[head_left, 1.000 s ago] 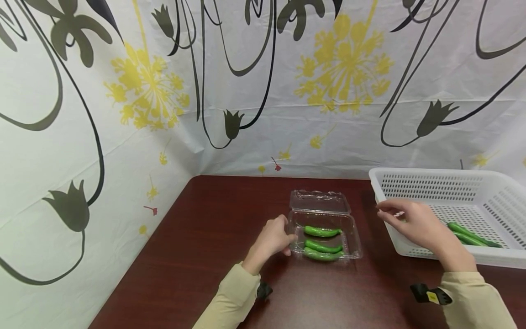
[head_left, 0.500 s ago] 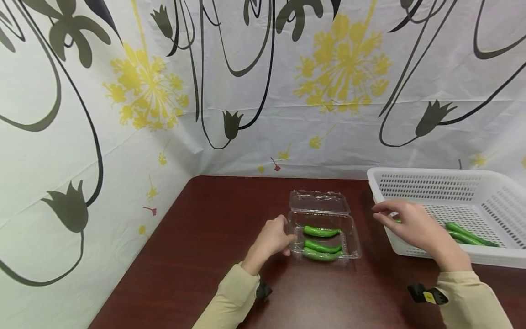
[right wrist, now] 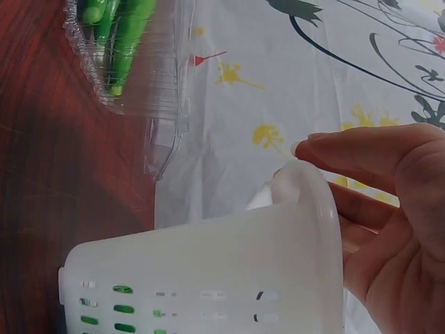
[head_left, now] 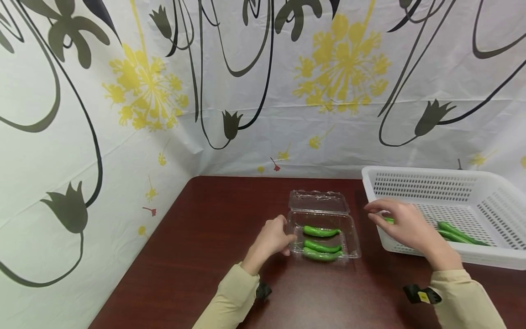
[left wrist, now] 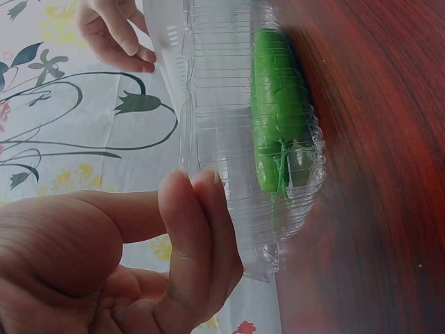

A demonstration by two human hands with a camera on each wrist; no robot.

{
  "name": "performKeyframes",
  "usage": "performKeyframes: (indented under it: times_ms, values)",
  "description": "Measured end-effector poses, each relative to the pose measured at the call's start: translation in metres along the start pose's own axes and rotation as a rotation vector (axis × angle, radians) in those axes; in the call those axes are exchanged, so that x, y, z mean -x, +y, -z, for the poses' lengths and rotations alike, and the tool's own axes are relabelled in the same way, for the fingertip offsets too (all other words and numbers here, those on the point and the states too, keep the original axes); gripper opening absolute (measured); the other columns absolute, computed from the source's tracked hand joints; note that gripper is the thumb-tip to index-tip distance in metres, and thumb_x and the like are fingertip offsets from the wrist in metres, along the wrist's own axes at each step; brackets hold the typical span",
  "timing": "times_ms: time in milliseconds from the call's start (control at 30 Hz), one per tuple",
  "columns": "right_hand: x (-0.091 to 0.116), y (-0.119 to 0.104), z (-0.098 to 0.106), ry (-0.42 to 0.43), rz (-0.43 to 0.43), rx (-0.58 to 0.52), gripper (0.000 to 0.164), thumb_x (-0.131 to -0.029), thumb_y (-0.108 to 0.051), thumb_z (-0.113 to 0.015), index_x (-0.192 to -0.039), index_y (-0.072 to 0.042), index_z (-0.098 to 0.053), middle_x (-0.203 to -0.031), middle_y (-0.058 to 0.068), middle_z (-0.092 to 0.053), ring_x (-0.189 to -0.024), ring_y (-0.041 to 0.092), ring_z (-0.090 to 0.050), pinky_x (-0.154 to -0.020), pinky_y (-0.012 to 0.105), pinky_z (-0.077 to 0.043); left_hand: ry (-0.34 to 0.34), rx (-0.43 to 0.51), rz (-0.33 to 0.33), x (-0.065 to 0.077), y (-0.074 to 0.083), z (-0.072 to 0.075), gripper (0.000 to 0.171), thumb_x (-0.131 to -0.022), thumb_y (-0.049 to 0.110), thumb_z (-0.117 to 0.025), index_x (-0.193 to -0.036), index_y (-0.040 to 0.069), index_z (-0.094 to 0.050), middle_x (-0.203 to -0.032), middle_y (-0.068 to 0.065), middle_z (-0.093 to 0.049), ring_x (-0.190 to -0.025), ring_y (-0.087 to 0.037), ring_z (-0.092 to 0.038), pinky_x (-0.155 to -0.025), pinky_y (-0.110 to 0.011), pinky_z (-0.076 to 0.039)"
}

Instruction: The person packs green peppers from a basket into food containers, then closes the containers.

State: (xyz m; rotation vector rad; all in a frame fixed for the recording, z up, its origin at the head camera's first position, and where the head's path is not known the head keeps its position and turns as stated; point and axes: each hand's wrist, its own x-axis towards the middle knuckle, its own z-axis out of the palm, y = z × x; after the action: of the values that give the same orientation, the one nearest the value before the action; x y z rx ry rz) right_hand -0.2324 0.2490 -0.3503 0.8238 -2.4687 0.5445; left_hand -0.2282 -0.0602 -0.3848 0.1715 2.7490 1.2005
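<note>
Left hand [head_left: 271, 237], with thumb and fingertips drawn together: I see it pinching the left rim of the clear container [head_left: 353, 234], which I take as landmark. Right hand [head_left: 404, 226], to the right of the container: I read its fingers as curled over the near end of the white basket [head_left: 427, 183], gripping that rim. Inside the container, three green peppers [head_left: 322, 246] lie lengthwise from left to right, two side by side toward its front and one apart toward its back. The container's transparent lid [head_left: 318, 202] is folded back behind it. In the basket, well to the right of the container, I count two further peppers [head_left: 452, 236], with a green piece [head_left: 388, 220] partly hidden beneath the right hand. Beige sleeves [head_left: 232, 292] with dark wrist straps [head_left: 422, 294] lie in front of the container on either side. Container and basket stand on a reddish-brown desk [head_left: 230, 219]; behind the container I see a pale cloth [head_left: 263, 68] printed with yellow and grey flowers.
</note>
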Motion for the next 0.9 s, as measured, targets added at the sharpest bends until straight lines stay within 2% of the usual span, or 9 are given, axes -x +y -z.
performKeyframes:
  times_ms: [267, 433, 633, 767, 900]
  values:
    - [0.003, 0.006, 0.005, -0.003, -0.059, -0.048, 0.023, -0.08, -0.002, -0.067, -0.102, -0.007, -0.065, -0.095, 0.005, -0.066, -0.081, 0.021, -0.064, -0.066, 0.028, -0.053, -0.004, -0.027, -0.009, 0.0, 0.0, 0.0, 0.046, -0.08, 0.015, -0.071, -0.116, -0.003, -0.048, -0.062, -0.004, -0.057, -0.036, -0.009, -0.056, -0.066, -0.021, -0.05]
    - [0.004, 0.011, 0.007, -0.022, -0.073, -0.042, 0.024, -0.081, -0.005, -0.068, -0.104, -0.007, -0.065, -0.093, 0.005, -0.067, -0.076, 0.017, -0.066, -0.063, 0.027, -0.053, -0.006, -0.015, -0.004, 0.0, 0.0, 0.0, 0.047, -0.08, 0.015, -0.07, -0.117, -0.004, -0.048, -0.062, -0.003, -0.057, -0.036, -0.009, -0.056, -0.064, -0.021, -0.05]
    - [0.006, 0.016, 0.009, -0.052, -0.087, -0.083, 0.026, -0.08, -0.003, -0.068, -0.105, -0.004, -0.063, -0.096, 0.007, -0.066, -0.079, 0.007, -0.062, -0.065, 0.03, -0.053, -0.004, 0.002, 0.004, 0.0, -0.002, -0.001, 0.048, -0.08, 0.015, -0.071, -0.117, -0.004, -0.048, -0.066, -0.005, -0.058, -0.037, -0.009, -0.056, -0.058, -0.02, -0.05]
    - [0.007, 0.018, 0.01, -0.051, -0.08, -0.078, 0.026, -0.078, -0.002, -0.069, -0.104, -0.004, -0.064, -0.094, 0.006, -0.066, -0.078, 0.006, -0.061, -0.064, 0.024, -0.052, -0.001, 0.013, -0.001, 0.0, -0.002, -0.001, 0.047, -0.079, 0.014, -0.071, -0.116, -0.004, -0.048, -0.068, -0.006, -0.058, -0.036, -0.01, -0.056, -0.054, -0.02, -0.049]
    - [0.009, 0.022, 0.01, -0.051, -0.085, -0.075, 0.026, -0.079, -0.004, -0.069, -0.104, -0.004, -0.064, -0.094, 0.007, -0.066, -0.077, 0.005, -0.061, -0.063, 0.023, -0.052, -0.001, 0.007, -0.007, -0.001, -0.002, -0.001, 0.047, -0.079, 0.015, -0.071, -0.116, -0.004, -0.048, -0.065, -0.005, -0.058, -0.036, -0.009, -0.056, -0.057, -0.019, -0.049]
